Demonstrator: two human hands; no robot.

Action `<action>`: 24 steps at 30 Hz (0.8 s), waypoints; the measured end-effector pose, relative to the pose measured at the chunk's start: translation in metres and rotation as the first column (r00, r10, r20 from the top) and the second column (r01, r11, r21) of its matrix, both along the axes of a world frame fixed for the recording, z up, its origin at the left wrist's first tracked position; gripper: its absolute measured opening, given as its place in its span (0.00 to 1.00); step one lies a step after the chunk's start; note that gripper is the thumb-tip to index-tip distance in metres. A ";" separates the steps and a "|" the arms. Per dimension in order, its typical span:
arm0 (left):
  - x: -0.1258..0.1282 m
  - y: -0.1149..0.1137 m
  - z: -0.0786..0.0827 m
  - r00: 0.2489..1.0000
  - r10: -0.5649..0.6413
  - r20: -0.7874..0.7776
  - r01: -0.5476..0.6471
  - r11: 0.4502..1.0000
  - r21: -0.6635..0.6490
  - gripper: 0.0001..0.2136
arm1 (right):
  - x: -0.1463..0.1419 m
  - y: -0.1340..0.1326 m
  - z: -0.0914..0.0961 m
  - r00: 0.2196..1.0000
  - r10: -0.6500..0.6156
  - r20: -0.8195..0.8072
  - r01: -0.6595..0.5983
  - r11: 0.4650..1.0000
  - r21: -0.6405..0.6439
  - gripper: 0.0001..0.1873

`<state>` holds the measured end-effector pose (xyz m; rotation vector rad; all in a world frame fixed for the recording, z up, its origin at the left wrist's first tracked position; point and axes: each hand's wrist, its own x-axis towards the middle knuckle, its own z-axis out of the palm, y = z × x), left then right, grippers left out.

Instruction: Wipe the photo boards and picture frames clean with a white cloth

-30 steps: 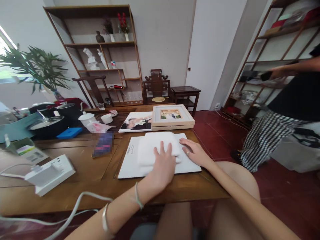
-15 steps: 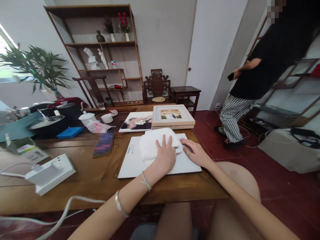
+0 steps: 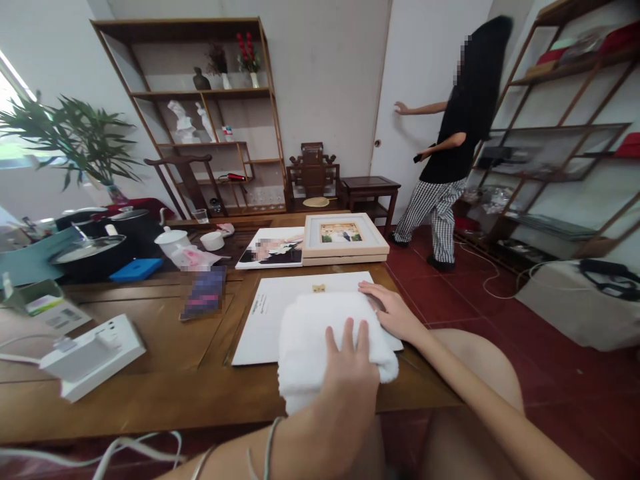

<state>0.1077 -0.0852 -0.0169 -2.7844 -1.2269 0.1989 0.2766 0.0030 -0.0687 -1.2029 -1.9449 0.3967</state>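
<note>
A thick folded white towel [image 3: 320, 320] lies over the near part of a white board [image 3: 257, 330]. My left hand [image 3: 345, 380] has several fingers spread across its top; the thumb is out of sight by the towel's fold, and the hand carries the towel along. At the board's right edge, my right hand [image 3: 397, 313] rests with fingers stretched out, touching the board. A small tan metal-looking piece [image 3: 319, 289] shows on the board just beyond the towel.
Framed pictures [image 3: 345, 257] and a photo panel [image 3: 245, 257] lie behind the board. Leftward on the table are a power strip [image 3: 107, 357], a small open box [image 3: 55, 310] and pots [image 3: 87, 257]. A person in black [image 3: 463, 127] stands by the white door.
My left hand has drawn the towel toward me, uncovering the small tan piece. My right hand stays nearly in place. The other person has moved to the door, one arm stretched toward it.
</note>
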 end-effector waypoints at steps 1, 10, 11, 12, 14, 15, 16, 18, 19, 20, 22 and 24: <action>-0.001 -0.001 0.000 1.000 -0.012 0.014 0.012 1.000 -0.011 0.13 | 0.000 0.000 0.000 1.000 0.005 -0.004 -0.005 1.000 0.000 0.22; -0.005 0.078 0.008 0.995 0.058 0.086 -0.063 0.996 0.056 0.16 | 0.000 0.001 -0.003 1.000 -0.010 -0.021 0.010 1.000 0.021 0.20; -0.005 0.087 0.006 0.994 0.059 0.096 -0.066 0.996 0.067 0.17 | -0.001 0.001 -0.002 1.000 -0.015 -0.016 0.016 1.000 0.023 0.20; -0.004 0.094 0.005 0.992 0.060 0.107 -0.069 0.994 0.079 0.18 | -0.001 0.001 -0.002 1.000 -0.021 -0.008 0.021 0.999 0.023 0.19; -0.002 0.099 0.002 0.991 0.062 0.123 -0.074 0.993 0.097 0.18 | -0.002 0.000 0.000 1.000 -0.030 0.002 0.029 0.999 0.025 0.19; -0.001 0.098 0.001 0.990 0.066 0.127 -0.079 0.992 0.100 0.17 | -0.002 0.000 0.001 1.000 -0.026 0.003 0.026 0.999 0.026 0.19; 0.000 0.094 0.001 0.989 0.073 0.130 -0.086 0.991 0.098 0.17 | -0.002 0.000 0.002 1.000 -0.020 0.003 0.020 0.999 0.026 0.19; 0.003 0.080 -0.001 0.990 0.077 0.116 -0.087 0.992 0.090 0.15 | -0.002 0.000 0.002 1.000 -0.005 0.001 0.005 1.000 0.022 0.20; 0.004 0.071 -0.003 0.992 0.076 0.104 -0.085 0.992 0.091 0.14 | -0.001 0.000 0.002 1.000 0.000 0.001 0.000 1.000 0.017 0.20; 0.005 0.060 -0.006 0.993 0.072 0.091 -0.081 0.992 0.095 0.13 | -0.001 0.000 0.002 1.000 0.002 0.002 -0.002 1.000 0.012 0.21; 0.006 0.037 -0.016 0.996 0.047 0.081 -0.056 0.992 0.116 0.12 | 0.000 0.001 0.001 1.000 -0.001 -0.003 0.001 1.000 0.001 0.22; 0.005 0.017 -0.029 0.994 0.017 0.112 -0.036 0.986 0.163 0.12 | 0.001 0.001 -0.001 1.000 0.002 -0.012 -0.002 1.000 -0.009 0.22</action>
